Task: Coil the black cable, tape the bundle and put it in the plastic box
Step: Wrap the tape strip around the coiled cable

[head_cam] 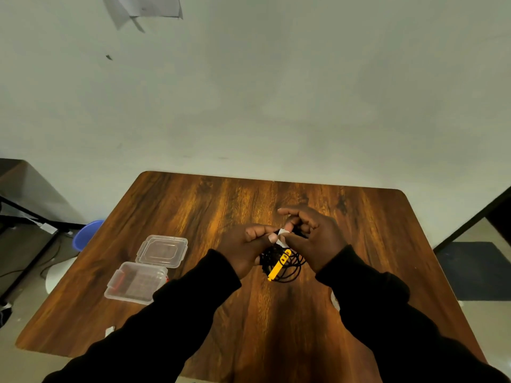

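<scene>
The black cable (290,268) is coiled into a small bundle with a yellow tag (279,264) across it, held just above the wooden table (193,217). My left hand (250,248) grips the top of the bundle. My right hand (315,236) pinches a small white piece of tape (282,233) against the bundle's top, right where the two hands meet. The clear plastic box (135,283) stands open on the left of the table, and its clear lid (162,251) lies just behind it.
A scrap of white tape (109,331) sits near the table's front left edge. Something white (335,299) shows by my right sleeve. A blue bucket (87,233) and a black stand (33,217) are on the floor to the left.
</scene>
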